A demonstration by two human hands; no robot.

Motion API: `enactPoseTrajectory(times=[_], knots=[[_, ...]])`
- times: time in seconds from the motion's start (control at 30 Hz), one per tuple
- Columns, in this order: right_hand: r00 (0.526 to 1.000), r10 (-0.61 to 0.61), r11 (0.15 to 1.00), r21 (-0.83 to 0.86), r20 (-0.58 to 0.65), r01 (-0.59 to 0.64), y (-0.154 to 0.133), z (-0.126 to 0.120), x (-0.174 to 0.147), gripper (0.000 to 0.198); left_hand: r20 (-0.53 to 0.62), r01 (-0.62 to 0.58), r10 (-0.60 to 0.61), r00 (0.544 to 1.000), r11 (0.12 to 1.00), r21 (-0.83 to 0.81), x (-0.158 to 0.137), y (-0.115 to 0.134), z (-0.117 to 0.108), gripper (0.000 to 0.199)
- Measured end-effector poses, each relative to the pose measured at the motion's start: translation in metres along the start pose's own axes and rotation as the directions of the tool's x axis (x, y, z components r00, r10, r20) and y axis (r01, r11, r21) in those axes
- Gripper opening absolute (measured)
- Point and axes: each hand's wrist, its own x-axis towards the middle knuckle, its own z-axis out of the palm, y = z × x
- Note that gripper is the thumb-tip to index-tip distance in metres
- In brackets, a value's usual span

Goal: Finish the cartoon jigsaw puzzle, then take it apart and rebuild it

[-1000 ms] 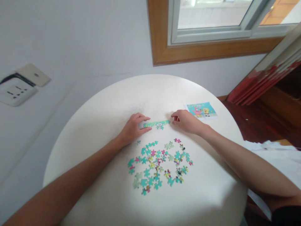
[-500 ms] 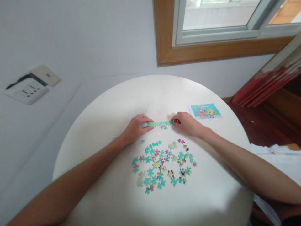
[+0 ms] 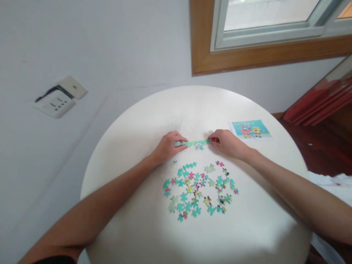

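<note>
A joined strip of jigsaw puzzle [image 3: 196, 143], green and teal with a white cartoon face below its middle, lies flat on the white round table [image 3: 132, 227]. My left hand [image 3: 171, 146] pinches the strip's left end, thumb on the near edge and fingers on the far edge. At the right end, my right hand [image 3: 226, 143] is closed with its fingertips on the strip. Loose puzzle pieces [image 3: 183, 197] in teal, pink, yellow and pale green are scattered nearer to me. One small greyish piece [image 3: 173, 163] sits apart, just below my left hand.
A printed reference picture [image 3: 250, 130] with cartoon figures lies beyond my right hand. The table's far edge is close to the wall, which carries a socket [image 3: 56, 103]. A wood-framed window [image 3: 202, 55] is above, and a red curtain [image 3: 310, 101] hangs at the right.
The whole view has shifted, so the table and hands appear farther right. Both hands keep their places at the strip's ends, and the loose pieces lie as before.
</note>
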Motion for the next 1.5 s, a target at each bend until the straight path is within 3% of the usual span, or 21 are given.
enactPoseTrajectory(times=[0.2,1.13,1.5], knots=[[0.999,-0.045,0.999,-0.03,-0.027,0.044,0.0002,0.0011,0.0003,0.031,-0.007,-0.02,0.02,1.0,1.0,-0.015,-0.0007,-0.0006,0.0011,0.015],[0.997,-0.006,0.995,0.101,-0.08,0.014,-0.0001,-0.0024,-0.0033,0.035,-0.036,-0.041,0.041,0.999,0.999,0.003,-0.0024,-0.0012,0.0023,0.021],[0.995,0.003,0.999,0.033,-0.096,0.0,-0.0003,-0.0041,-0.0045,0.027,-0.037,-0.039,0.039,0.999,0.999,0.004,-0.0023,-0.0014,0.0014,0.022]])
